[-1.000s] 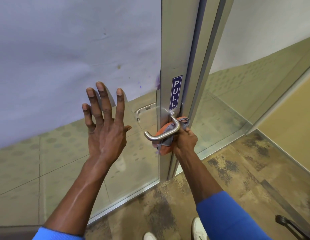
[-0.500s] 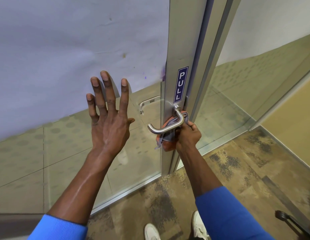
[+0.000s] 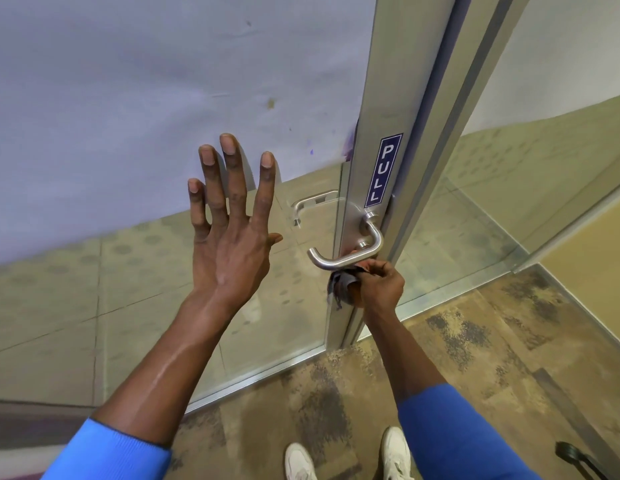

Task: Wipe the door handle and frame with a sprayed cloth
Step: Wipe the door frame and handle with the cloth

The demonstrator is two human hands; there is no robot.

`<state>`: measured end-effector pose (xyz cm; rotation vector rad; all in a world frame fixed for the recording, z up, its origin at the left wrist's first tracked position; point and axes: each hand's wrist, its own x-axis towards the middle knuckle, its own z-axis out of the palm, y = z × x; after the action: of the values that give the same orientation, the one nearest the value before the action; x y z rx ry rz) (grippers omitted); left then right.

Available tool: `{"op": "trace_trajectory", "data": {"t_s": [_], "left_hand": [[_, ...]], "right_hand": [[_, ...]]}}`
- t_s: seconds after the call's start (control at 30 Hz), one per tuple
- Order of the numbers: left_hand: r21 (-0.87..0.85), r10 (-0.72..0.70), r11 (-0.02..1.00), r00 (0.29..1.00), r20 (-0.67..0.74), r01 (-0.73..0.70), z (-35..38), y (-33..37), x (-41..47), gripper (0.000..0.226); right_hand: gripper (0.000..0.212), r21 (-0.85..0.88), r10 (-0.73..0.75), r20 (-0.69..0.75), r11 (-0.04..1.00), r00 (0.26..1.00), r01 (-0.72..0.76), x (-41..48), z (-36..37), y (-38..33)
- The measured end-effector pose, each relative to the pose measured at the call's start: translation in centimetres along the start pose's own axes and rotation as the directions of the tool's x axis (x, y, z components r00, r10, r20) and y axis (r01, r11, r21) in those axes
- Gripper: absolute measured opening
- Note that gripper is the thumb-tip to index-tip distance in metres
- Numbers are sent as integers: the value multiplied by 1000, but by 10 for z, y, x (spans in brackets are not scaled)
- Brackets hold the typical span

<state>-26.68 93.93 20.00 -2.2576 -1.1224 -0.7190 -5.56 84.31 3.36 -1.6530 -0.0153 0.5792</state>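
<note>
At the bottom edge, two white shoes [image 3: 350, 455] stand on mottled carpet [image 3: 475, 341], close to the door foot. Above them, the right hand [image 3: 383, 287] is clenched on the cloth [image 3: 339, 289], grey with an orange patch, bunched against the lower part of the metal stile [image 3: 367, 150]. A second ago the cloth sat behind and around the handle [image 3: 346, 252], partly draped over the lever; now it lies below the lever, which shows bare and bright along its whole length, with only the top of the fist touching its underside. Judgement: the handle pass looks finished or nearly so, and the wipe is moving down onto the frame under it. The left hand [image 3: 232, 230] is released, fingers spread, palm toward the glass [image 3: 146, 299]; whether it presses the pane or hovers just off it cannot be told. Its pose matches the earlier frames, so it likely steadies the door. Farther up, the PULL label [image 3: 383, 171] sits on the stile just above the handle rose; stile above it not yet reached by the cloth. Beyond the glass, a second handle [image 3: 312, 206] shows on the far side.
</note>
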Motion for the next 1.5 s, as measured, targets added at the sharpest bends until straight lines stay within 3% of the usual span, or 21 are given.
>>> {"op": "trace_trajectory", "data": {"t_s": [0.1, 0.2, 0.3, 0.57, 0.67, 0.77, 0.9, 0.97, 1.07, 1.2, 1.37, 1.5], "left_hand": [[-3, 1, 1000, 1000, -4, -1, 0, 0, 0, 151], [-11, 2, 1000, 1000, -8, -3, 1, -2, 0, 150], [-17, 1, 1000, 1000, -3, -1, 2, -1, 0, 150], [-31, -14, 999, 1000, -15, 13, 3, 1, 0, 149], [-49, -16, 999, 1000, -17, 15, 4, 1, 0, 150], [-38, -12, 999, 999, -31, 11, 5, 1, 0, 150], [-37, -6, 999, 1000, -29, 5, 5, 0, 0, 151], [-38, -8, 999, 999, -36, 6, 5, 1, 1, 151], [-38, -7, 999, 999, -40, 6, 5, 0, 0, 152], [-36, -8, 999, 999, -39, 6, 4, 1, 0, 153], [-24, -4, 1000, 1000, -25, 4, 3, 1, 0, 152], [-17, -8, 1000, 1000, -18, 8, 3, 1, 0, 151]], "right_hand": [[17, 7, 52, -70, 999, 996, -52, 6, -2, 2], [19, 127, 142, -154, 984, 978, -123, 13, -9, -4], [25, 186, 148, -157, 975, 976, -118, 21, -13, -21], [25, 207, -71, -89, 974, 994, 88, 8, -20, -76], [22, 72, -217, -108, 972, 970, 226, 3, -25, -95], [22, -60, -402, -124, 915, 907, 398, -4, -30, -109], [24, -168, -692, -54, 717, 720, 677, -4, -32, -129], [25, -199, -765, -13, 633, 644, 748, 0, -34, -133], [27, -248, -801, 21, 576, 598, 779, 7, -37, -124], [17, -257, -737, -1, 653, 676, 712, 9, -37, -94], [19, -176, -446, -79, 887, 892, 428, 7, -28, -56], [24, -15, -245, -85, 969, 966, 245, 6, -21, -34]]}}
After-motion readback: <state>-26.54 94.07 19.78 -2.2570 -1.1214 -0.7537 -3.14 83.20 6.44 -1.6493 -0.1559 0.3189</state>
